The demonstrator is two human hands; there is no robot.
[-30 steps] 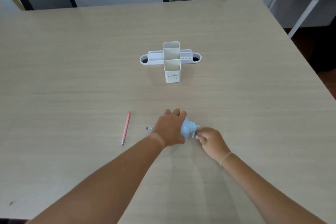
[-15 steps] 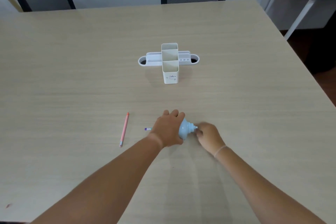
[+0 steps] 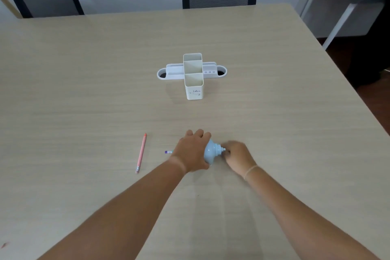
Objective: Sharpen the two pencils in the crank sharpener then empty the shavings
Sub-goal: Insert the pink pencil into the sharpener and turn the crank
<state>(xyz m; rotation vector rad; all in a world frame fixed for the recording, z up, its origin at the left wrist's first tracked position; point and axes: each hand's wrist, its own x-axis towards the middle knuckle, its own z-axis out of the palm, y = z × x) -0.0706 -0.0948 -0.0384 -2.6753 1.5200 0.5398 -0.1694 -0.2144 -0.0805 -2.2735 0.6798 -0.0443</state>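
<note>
A pink pencil (image 3: 141,153) is lying loose on the pale wooden table (image 3: 84,95), well left of the hands, its red tip pointing away from the person and its eraser end pointing back toward them. Nothing is touching it, and bare tabletop is stretching out all around it as far as the left edge of the view.

Just right of it, a short purple pencil end (image 3: 168,151) is sticking out from under the left hand (image 3: 193,151); the remainder of that pencil is hidden. The left forearm is reaching in from the lower left, and the hand is lying palm down, its fingers curling over the pale blue sharpener (image 3: 211,152) and clamping it against the table.

The right hand (image 3: 237,157) is sitting just beside the sharpener, with its forearm coming in from the lower right and a thin band showing at the wrist. Its fingers are bunching at the small crank end of the sharpener, pinching there, though the motion blur is hiding exactly how.

Farther away, near the middle of the table, a white desk organiser (image 3: 193,75) is standing upright, well apart from the hands. To the right, open tabletop is running out to the table's right edge, which is slanting toward the far corner.
</note>
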